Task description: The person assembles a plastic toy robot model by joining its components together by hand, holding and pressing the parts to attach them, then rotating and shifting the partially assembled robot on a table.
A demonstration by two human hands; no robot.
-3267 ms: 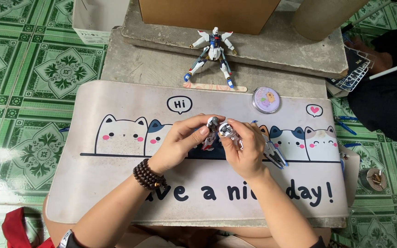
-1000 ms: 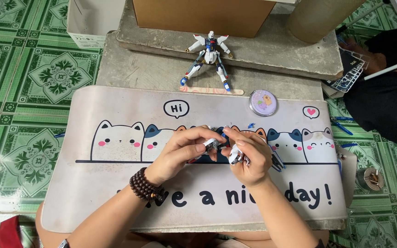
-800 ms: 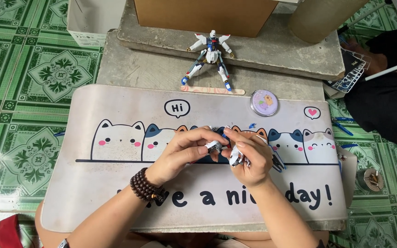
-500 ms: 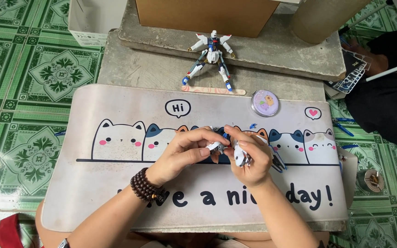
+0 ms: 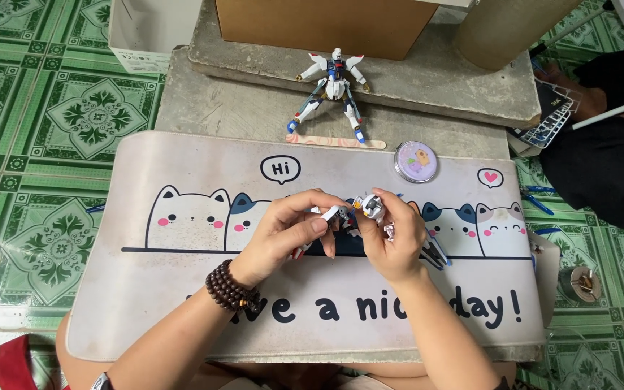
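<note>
Two hands meet over the cat mat (image 5: 182,303). Your left hand (image 5: 283,235) pinches a small white part (image 5: 334,212), lying sideways, against the little robot piece (image 5: 371,206) your right hand (image 5: 393,242) grips, fingers curled.

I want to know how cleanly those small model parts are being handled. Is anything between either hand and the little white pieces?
Nothing visible. The left hand pinches a small white part in its fingertips, and the right hand grips the small model piece directly, above the cat-print mat.
</note>
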